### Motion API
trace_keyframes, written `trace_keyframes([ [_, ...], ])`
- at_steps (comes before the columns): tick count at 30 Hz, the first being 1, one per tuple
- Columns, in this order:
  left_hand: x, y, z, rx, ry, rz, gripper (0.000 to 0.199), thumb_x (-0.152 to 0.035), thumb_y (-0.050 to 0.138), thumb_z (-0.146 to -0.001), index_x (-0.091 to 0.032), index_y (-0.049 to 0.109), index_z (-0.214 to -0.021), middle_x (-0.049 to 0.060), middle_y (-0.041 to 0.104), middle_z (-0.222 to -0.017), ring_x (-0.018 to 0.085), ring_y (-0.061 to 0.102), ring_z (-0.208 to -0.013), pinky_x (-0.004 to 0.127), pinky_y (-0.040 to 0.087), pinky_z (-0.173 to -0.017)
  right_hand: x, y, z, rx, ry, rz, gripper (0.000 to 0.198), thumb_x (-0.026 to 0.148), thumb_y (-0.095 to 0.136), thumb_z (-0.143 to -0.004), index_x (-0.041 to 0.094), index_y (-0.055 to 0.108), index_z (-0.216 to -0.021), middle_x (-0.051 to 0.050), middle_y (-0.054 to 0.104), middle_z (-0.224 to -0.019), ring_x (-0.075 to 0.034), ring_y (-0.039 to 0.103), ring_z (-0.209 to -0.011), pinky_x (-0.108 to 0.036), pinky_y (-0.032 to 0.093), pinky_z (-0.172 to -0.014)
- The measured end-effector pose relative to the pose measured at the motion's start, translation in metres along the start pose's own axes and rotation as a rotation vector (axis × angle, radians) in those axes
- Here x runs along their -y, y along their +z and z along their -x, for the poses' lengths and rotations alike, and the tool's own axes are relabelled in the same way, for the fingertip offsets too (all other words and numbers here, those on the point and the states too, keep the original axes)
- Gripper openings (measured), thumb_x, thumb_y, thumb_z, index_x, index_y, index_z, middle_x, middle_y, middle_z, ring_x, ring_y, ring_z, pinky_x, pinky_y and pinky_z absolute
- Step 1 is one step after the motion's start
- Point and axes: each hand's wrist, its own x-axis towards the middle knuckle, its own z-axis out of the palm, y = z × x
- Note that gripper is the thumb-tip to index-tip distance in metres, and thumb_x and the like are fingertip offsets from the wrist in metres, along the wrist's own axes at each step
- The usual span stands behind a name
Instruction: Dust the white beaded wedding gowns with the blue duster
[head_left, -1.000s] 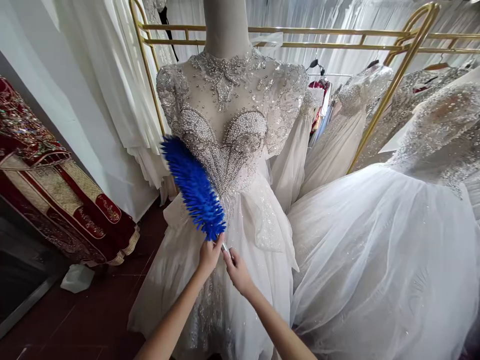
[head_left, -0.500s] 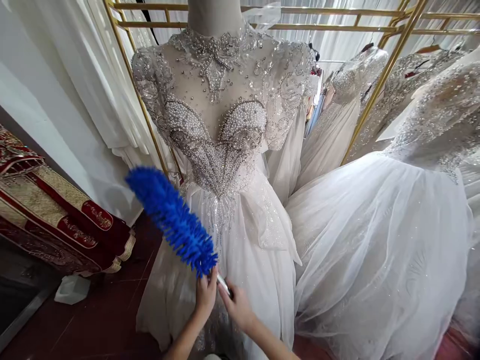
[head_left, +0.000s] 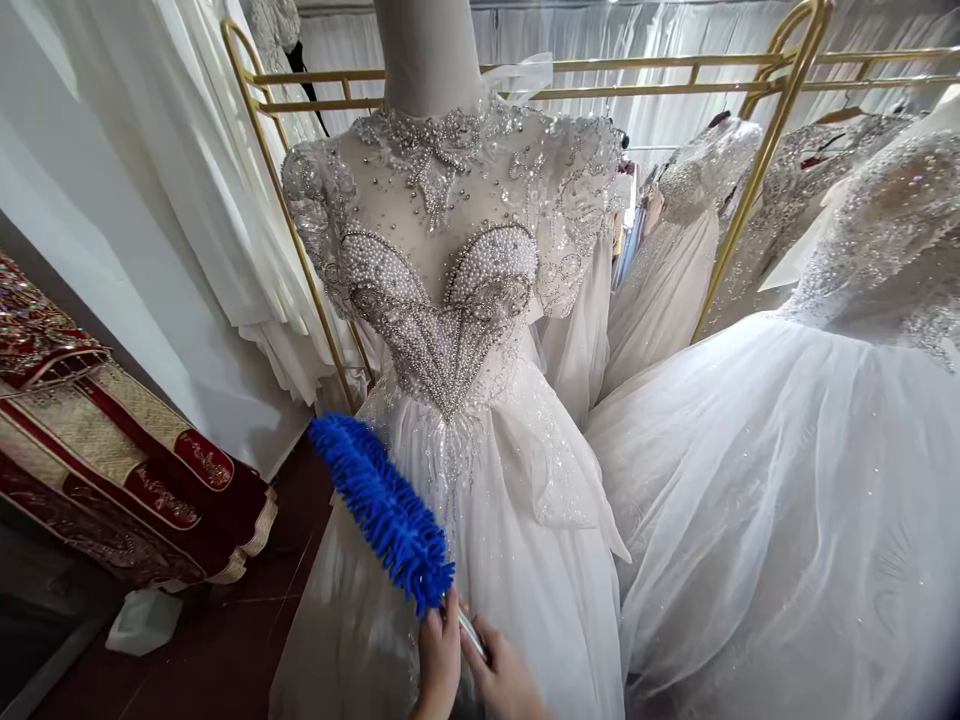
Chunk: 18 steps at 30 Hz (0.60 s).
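The left hand [head_left: 437, 655] is closed around the base of a blue duster [head_left: 382, 505], right where the fluffy head meets its handle. The right hand [head_left: 502, 680] grips the silvery handle [head_left: 471, 632] just below, touching the left hand. Both sit at the bottom edge of the view, in front of the skirt of a white dress [head_left: 465, 400].

The duster slants up and to the left from the hands, its head lying against the left side of the dress skirt, below the waist. The dress is on a mannequin [head_left: 427, 50]; its bodice, above the duster, is covered with pearls and shiny beads.

Behind the dress runs a gold rail [head_left: 757, 150] with more white gowns hanging from it. To the right of the dress, a full tulle gown [head_left: 787, 480] presses close against it. To the left of the dress, white curtains [head_left: 165, 180] hang down, and further left lies a red and gold garment [head_left: 112, 450] over the dark red floor [head_left: 210, 650].
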Motion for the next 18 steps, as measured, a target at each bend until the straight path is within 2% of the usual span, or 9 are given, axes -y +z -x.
trace_keyframes([
  [1, -0.009, 0.001, 0.001, -0.026, -0.020, 0.032, 0.065, -0.080, 0.036, -0.066, -0.019, 0.061, -0.063, 0.013, 0.067, -0.064, 0.029, 0.065, -0.067, 0.042, 0.050, -0.069, 0.008, -0.004, -0.001, 0.009, -0.033, -0.004, 0.043, 0.055, 0.035, -0.087, 0.020, 0.060, -0.091, -0.006, 0.068, -0.087, -0.024, 0.060, -0.083, -0.033, 0.042, -0.072],
  [3, -0.046, 0.001, -0.011, -0.031, 0.010, 0.112, 0.061, -0.077, 0.037, -0.069, -0.020, 0.058, -0.064, 0.011, 0.067, -0.068, 0.027, 0.064, -0.071, 0.040, 0.049, -0.073, 0.038, -0.020, -0.011, -0.020, -0.110, 0.030, 0.041, 0.053, 0.035, -0.088, 0.020, 0.060, -0.093, -0.004, 0.066, -0.080, -0.021, 0.058, -0.073, -0.031, 0.040, -0.065],
  [7, -0.137, 0.002, -0.060, 0.098, 0.199, 0.186, 0.043, -0.060, 0.046, -0.075, -0.019, 0.058, -0.071, 0.006, 0.065, -0.073, 0.021, 0.061, -0.075, 0.033, 0.045, -0.076, 0.108, -0.063, -0.044, -0.161, -0.194, 0.143, 0.038, 0.053, 0.034, -0.089, 0.021, 0.052, -0.081, 0.005, 0.044, -0.056, -0.012, 0.041, -0.052, -0.028, 0.027, -0.054],
  [9, -0.156, 0.008, -0.077, 0.139, 0.195, 0.254, 0.038, -0.056, 0.050, -0.074, -0.019, 0.060, -0.078, 0.003, 0.065, -0.075, 0.019, 0.061, -0.076, 0.031, 0.045, -0.078, 0.119, -0.078, -0.055, -0.187, -0.174, 0.203, 0.038, 0.055, 0.033, -0.088, 0.022, 0.047, -0.074, 0.005, 0.039, -0.054, -0.012, 0.038, -0.051, -0.028, 0.024, -0.053],
  [11, -0.146, 0.020, -0.077, 0.135, 0.123, 0.325, 0.041, -0.057, 0.050, -0.073, -0.019, 0.060, -0.084, 0.003, 0.064, -0.074, 0.018, 0.061, -0.073, 0.032, 0.047, -0.076, 0.108, -0.085, -0.055, -0.159, -0.135, 0.246, 0.039, 0.056, 0.033, -0.087, 0.022, 0.047, -0.073, 0.004, 0.041, -0.056, -0.013, 0.040, -0.053, -0.028, 0.025, -0.055],
  [15, -0.067, 0.040, -0.033, 0.023, -0.105, 0.337, 0.054, -0.069, 0.047, -0.066, -0.017, 0.057, -0.075, 0.008, 0.064, -0.069, 0.025, 0.063, -0.067, 0.040, 0.052, -0.067, 0.038, -0.073, -0.027, -0.003, -0.060, 0.195, 0.041, 0.057, 0.032, -0.086, 0.022, 0.053, -0.080, 0.000, 0.053, -0.065, -0.017, 0.049, -0.063, -0.030, 0.030, -0.060],
  [16, -0.047, 0.042, -0.020, -0.001, -0.166, 0.320, 0.054, -0.071, 0.053, -0.060, -0.018, 0.057, -0.071, 0.009, 0.065, -0.070, 0.027, 0.064, -0.072, 0.042, 0.053, -0.071, 0.020, -0.067, -0.019, 0.033, -0.027, 0.176, 0.042, 0.058, 0.033, -0.085, 0.022, 0.053, -0.077, 0.001, 0.052, -0.065, -0.017, 0.048, -0.063, -0.030, 0.030, -0.060],
  [18, -0.023, 0.042, -0.002, -0.062, -0.181, 0.287, 0.054, -0.068, 0.061, -0.055, -0.018, 0.061, -0.075, 0.012, 0.069, -0.083, 0.030, 0.064, -0.088, 0.044, 0.051, -0.085, -0.005, -0.060, -0.005, 0.085, 0.030, 0.145, 0.044, 0.060, 0.035, -0.083, 0.021, 0.049, -0.068, 0.002, 0.045, -0.059, -0.015, 0.043, -0.059, -0.030, 0.028, -0.056],
])
